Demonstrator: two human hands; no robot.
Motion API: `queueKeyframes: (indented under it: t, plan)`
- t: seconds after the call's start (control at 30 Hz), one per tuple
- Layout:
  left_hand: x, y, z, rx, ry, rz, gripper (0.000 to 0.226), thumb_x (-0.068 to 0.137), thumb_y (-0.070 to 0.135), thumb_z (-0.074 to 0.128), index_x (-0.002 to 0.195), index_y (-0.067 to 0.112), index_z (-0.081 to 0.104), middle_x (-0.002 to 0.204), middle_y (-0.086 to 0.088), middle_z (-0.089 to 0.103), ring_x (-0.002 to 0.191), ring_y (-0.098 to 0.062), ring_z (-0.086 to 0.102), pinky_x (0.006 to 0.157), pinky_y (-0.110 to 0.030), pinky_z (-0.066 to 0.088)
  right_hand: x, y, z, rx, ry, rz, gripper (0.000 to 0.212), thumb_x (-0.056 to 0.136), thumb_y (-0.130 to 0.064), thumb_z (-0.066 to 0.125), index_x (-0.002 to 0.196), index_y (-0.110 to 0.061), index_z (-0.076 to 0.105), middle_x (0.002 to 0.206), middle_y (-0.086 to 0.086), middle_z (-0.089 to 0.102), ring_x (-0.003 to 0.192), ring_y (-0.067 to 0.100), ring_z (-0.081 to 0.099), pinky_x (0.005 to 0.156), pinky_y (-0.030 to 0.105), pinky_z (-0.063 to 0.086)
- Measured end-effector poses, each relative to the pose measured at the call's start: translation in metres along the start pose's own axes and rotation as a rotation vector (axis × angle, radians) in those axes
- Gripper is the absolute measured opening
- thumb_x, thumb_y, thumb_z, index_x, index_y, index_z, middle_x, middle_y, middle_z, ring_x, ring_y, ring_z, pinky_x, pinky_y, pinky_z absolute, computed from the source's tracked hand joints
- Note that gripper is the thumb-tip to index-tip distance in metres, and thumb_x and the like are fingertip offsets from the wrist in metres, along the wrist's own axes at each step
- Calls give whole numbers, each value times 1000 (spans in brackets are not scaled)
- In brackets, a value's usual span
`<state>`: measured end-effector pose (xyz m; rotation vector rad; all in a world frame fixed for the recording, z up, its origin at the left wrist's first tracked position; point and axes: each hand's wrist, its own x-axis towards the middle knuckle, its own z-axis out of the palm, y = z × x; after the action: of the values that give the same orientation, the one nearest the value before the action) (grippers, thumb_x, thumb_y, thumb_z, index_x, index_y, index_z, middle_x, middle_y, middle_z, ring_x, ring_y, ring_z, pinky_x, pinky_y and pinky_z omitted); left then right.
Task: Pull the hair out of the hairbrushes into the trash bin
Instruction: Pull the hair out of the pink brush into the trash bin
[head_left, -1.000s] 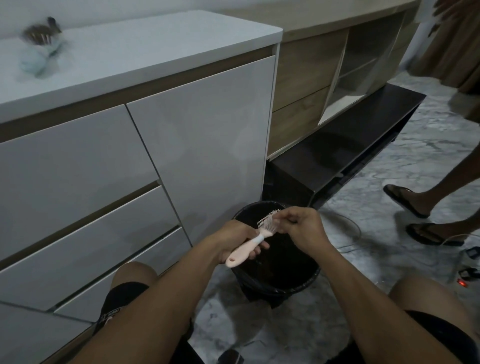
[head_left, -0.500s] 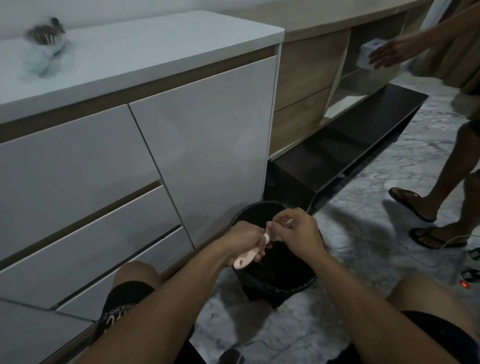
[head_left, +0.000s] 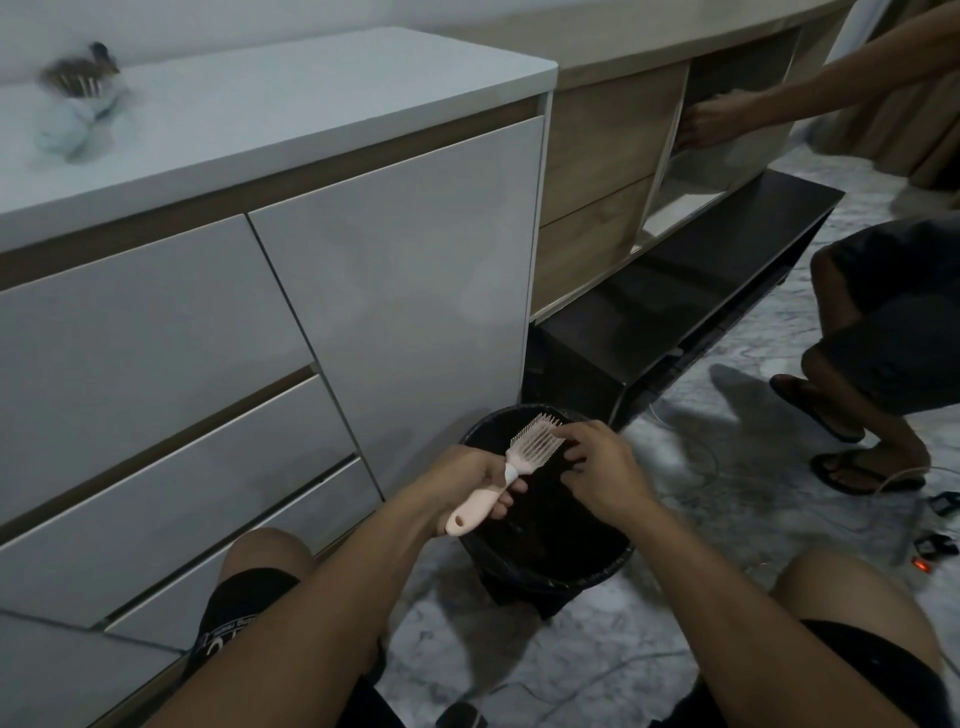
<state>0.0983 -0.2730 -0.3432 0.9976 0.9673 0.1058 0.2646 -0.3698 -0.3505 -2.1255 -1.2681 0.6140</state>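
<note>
A pink hairbrush (head_left: 524, 457) with pale bristles is held over a black trash bin (head_left: 597, 569) lined with a dark bag, on the floor between my knees. My left hand (head_left: 470, 486) grips the brush by its handle, bristles facing up and to the right. My right hand (head_left: 597, 470) is beside the brush head, its fingertips touching the bristles at the far end. Whether hair is pinched between those fingers is too small to tell. More brushes sit in a blurred pale holder (head_left: 78, 111) on the white cabinet top.
A white cabinet (head_left: 363, 260) with drawers stands close on my left. A low black bench (head_left: 675, 306) lies behind the bin. Another person (head_left: 883, 322) crouches at the right, reaching into a wooden shelf (head_left: 691, 171). Cables and a small red light (head_left: 920, 565) lie on the marble floor.
The brush has turned so its bristles show again, and my right hand has moved from over the head to its side. The other person has crouched and reached deeper into the shelf.
</note>
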Motion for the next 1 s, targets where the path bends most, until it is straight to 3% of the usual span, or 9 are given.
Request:
queueKeyframes:
  t: [0.13, 0.3, 0.4, 0.57, 0.63, 0.73, 0.87, 0.9, 1.0]
  plan:
    - [-7, 4, 1, 75, 28, 34, 60, 60, 3, 49, 117, -12, 59, 91, -19, 62, 50, -17, 56, 39, -23, 46, 4, -4, 1, 128, 232, 163, 6, 88, -18, 68, 89, -20, 73, 79, -3, 73, 69, 15, 69, 76, 40, 60]
    - [-18, 9, 5, 195, 39, 63, 45, 77, -11, 46, 117, 1, 63, 96, -18, 64, 54, -16, 55, 38, -23, 43, 8, -8, 2, 485, 117, 275, 46, 87, -13, 68, 132, -15, 56, 125, 2, 59, 104, 18, 63, 90, 35, 55]
    - [-24, 10, 8, 297, 27, 91, 52, 75, -10, 50, 121, 6, 65, 93, -15, 64, 53, -15, 54, 40, -24, 43, 6, -11, 2, 785, 43, 318, 46, 86, -6, 70, 130, -7, 57, 117, 9, 63, 99, 24, 68, 70, 31, 61]
    - [-28, 12, 9, 533, 111, 207, 58, 74, -10, 53, 124, 17, 67, 83, -6, 62, 51, -11, 50, 42, -24, 42, 8, -14, -4, 564, 353, 430, 10, 84, -13, 74, 75, -14, 69, 79, 13, 74, 68, 21, 71, 75, 44, 62]
    - [-30, 15, 8, 590, 108, 245, 58, 75, -10, 53, 125, 17, 66, 86, -6, 63, 54, -11, 52, 43, -23, 42, 8, -19, -7, 604, 299, 396, 9, 86, -22, 72, 93, -17, 70, 99, 5, 71, 78, 18, 67, 82, 47, 60]
    - [-36, 20, 10, 668, 108, 312, 54, 76, -8, 57, 123, 18, 68, 92, -3, 66, 62, -7, 54, 52, -20, 43, 7, -24, -5, 808, 88, 379, 53, 85, -20, 73, 133, -13, 53, 123, 7, 59, 102, 26, 66, 84, 46, 59]
    - [-46, 29, 11, 779, 172, 394, 47, 77, -3, 60, 118, 18, 70, 88, -1, 67, 58, -3, 53, 53, -17, 40, 13, -31, -9, 715, 364, 386, 1, 87, -8, 70, 87, -8, 69, 93, 21, 73, 73, 22, 73, 67, 38, 63]
    - [-48, 32, 9, 819, 196, 413, 48, 77, -2, 59, 118, 19, 70, 92, -2, 69, 63, -7, 57, 56, -18, 41, 16, -34, -11, 682, 406, 400, 8, 87, -9, 69, 80, -11, 69, 91, 19, 74, 74, 21, 73, 69, 39, 63]
    - [-53, 41, 0, 899, 273, 458, 54, 73, 1, 59, 122, 20, 68, 109, -7, 73, 96, -23, 67, 75, -23, 47, 20, -52, -21, 695, 307, 356, 16, 90, -14, 67, 106, -9, 68, 105, 12, 70, 93, 26, 70, 74, 41, 62]
